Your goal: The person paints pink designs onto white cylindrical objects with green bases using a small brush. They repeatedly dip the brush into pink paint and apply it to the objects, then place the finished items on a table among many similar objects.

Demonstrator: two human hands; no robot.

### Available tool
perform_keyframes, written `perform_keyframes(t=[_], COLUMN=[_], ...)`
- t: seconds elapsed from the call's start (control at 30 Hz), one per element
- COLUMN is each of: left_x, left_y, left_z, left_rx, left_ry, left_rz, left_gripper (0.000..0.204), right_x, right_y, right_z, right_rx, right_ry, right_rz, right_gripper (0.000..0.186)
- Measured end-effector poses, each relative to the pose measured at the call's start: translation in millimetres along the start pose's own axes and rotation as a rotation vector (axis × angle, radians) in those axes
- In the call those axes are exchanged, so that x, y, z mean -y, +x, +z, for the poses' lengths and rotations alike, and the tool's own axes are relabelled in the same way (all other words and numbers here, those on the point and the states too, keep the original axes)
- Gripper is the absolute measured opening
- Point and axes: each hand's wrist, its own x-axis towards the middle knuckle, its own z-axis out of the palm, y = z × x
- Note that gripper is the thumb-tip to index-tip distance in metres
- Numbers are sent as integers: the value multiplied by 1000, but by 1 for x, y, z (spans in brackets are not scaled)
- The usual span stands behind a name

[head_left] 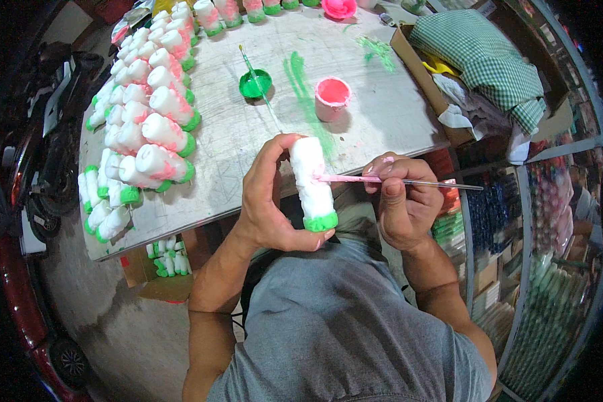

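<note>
My left hand (264, 201) is closed around a white pillar candle (308, 174), thumb at its green base and fingers by its top. The candle stands slightly tilted above my lap, near the table's front edge. Pinched in my right hand (405, 197) is a thin paintbrush (358, 179) with a clear handle. Its pink-coated tip touches the candle's right side, where a small pink patch shows. Beyond my hands, a small cup of pink paint (332, 94) stands on the table. Left of it is a green paint dish (255, 85) with another brush (250, 67) resting across it.
Rows of white candles with pink patches and green bases (164, 130) fill the white table's (208, 181) left side. A cardboard box (419, 80) holding checked green cloth (479, 57) sits at the right. Shelves (522, 268) line my right. Below the table stands an open box of candles (161, 268).
</note>
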Motion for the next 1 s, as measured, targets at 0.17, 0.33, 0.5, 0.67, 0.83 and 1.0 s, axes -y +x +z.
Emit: perform_keyframes(t=[0.17,0.33,0.5,0.67,0.83,1.0], left_x=[-1,-2,-7,-21,-30,-27], left_y=[1,4,5,13,11,10], left_z=[3,6,2,-2,1,1], left_rx=[10,-1,0,-14,-22,-36], left_ry=[19,-8,38,232,406,430], left_rz=[-18,4,8,140,207,209], left_gripper=[110,109,107,104,103,103], right_x=[3,3,7,10,24,34], right_y=[-1,-1,1,0,0,2], right_z=[-4,-6,-5,-1,4,7], right_rx=[-21,-29,-24,-35,39,250], right_ry=[67,6,32,-59,-274,-510], right_rz=[15,49,53,1,-145,-227], right_gripper=[21,19,19,16,17,18])
